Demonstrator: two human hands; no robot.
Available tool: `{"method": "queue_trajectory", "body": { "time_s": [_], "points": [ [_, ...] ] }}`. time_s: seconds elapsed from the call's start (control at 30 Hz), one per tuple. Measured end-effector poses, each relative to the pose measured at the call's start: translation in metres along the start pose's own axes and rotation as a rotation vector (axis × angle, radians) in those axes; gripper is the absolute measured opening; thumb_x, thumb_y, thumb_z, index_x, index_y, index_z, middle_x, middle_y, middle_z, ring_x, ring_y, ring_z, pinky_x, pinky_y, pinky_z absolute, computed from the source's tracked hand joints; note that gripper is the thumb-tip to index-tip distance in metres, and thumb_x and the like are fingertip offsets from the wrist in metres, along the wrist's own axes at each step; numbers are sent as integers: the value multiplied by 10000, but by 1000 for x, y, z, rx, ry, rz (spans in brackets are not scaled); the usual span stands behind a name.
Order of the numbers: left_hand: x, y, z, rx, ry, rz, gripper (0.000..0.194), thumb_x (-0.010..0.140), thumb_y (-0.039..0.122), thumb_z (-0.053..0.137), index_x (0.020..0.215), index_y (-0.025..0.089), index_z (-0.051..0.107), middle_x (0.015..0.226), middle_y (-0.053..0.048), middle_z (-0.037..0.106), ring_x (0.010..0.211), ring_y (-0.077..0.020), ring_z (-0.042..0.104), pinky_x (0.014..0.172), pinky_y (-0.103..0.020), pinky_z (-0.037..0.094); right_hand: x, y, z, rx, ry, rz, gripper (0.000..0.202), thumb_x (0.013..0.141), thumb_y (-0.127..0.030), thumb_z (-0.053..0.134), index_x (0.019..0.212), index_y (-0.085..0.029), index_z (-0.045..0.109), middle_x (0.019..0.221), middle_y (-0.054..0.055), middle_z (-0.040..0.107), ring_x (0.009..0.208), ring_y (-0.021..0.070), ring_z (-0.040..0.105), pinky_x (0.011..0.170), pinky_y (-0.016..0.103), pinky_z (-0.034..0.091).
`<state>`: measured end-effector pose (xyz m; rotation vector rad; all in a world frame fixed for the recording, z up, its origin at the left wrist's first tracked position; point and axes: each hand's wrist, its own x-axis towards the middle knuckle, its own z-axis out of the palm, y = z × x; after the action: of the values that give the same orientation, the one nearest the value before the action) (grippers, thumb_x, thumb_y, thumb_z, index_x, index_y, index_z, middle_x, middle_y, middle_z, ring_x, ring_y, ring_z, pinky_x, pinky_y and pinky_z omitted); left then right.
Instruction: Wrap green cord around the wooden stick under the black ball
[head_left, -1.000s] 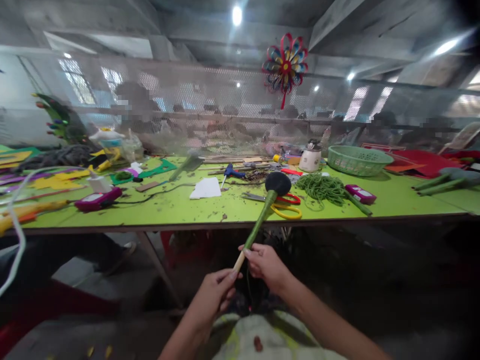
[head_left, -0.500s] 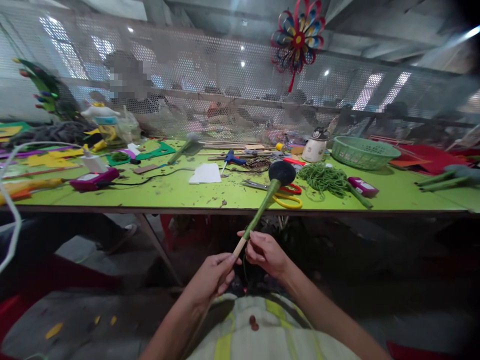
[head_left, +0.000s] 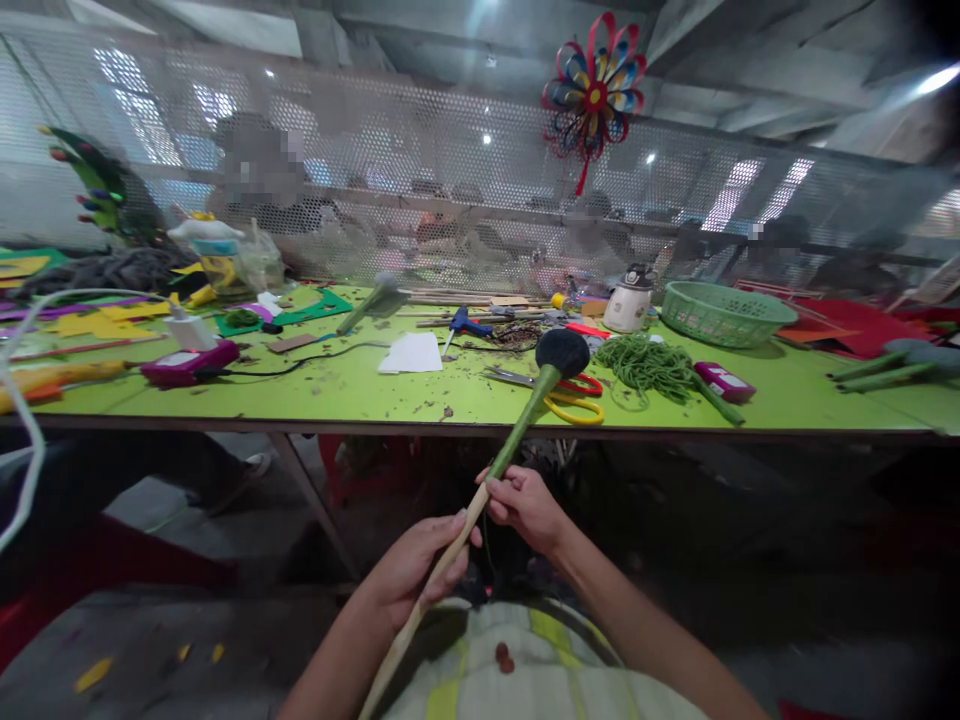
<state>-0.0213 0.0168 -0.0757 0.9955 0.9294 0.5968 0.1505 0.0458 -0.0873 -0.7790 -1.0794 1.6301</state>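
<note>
A wooden stick (head_left: 442, 562) slants up from my lap towards the table. Its upper part carries a green yarn wrapping (head_left: 523, 428), and a dark rounded head (head_left: 562, 353) tops it. Lower down, my left hand (head_left: 431, 560) is closed around the bare wood. My right hand (head_left: 521, 505) pinches the stick where the green wrapping meets the bare wood. A thin green strand hangs below my right fingers; whether they grip it is hard to see. Behind the dark head, scissors (head_left: 574, 408) with red and yellow handles lie on the table.
On the green table (head_left: 360, 395) are a blue glue gun (head_left: 470, 322), white paper (head_left: 411, 353), a green yarn heap (head_left: 649, 365), a magenta box (head_left: 724, 382) and a green basket (head_left: 724, 315). A white cable (head_left: 34, 440) loops at left. Perforated metal mesh stands behind the table.
The stick's bare lower length now shows over my left palm and down to my lap; before, that hand covered it. My right hand stays at the wrapping's lower end. The view has shifted slightly.
</note>
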Motion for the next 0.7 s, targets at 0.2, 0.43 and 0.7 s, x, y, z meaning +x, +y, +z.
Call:
{"method": "queue_trajectory", "body": {
  "time_s": [0.2,0.43,0.7],
  "points": [
    [-9,-7,1,212,319,207,246,732,437,631,794,199,637,564,46,530,512,-97,473,466,-172,291,2,5,7,-114,161,-33,335,733,-427,671,803,-113,577,438,-82,424,391,40,275,407,207,159],
    [-10,-9,-5,121,75,51,443,785,592,477,742,164,580,432,116,250,348,-48,138,350,-179,109,-3,-5,10,-64,88,-47,321,740,-395,678,827,-101,582,418,-107,357,381,32,245,414,209,163],
    [-5,-15,-1,132,95,67,389,816,558,437,816,184,542,455,92,357,338,-68,273,352,-183,196,2,0,10,-40,118,-67,315,731,-392,689,822,-113,575,416,-108,363,381,32,243,412,202,182]
  ]
}}
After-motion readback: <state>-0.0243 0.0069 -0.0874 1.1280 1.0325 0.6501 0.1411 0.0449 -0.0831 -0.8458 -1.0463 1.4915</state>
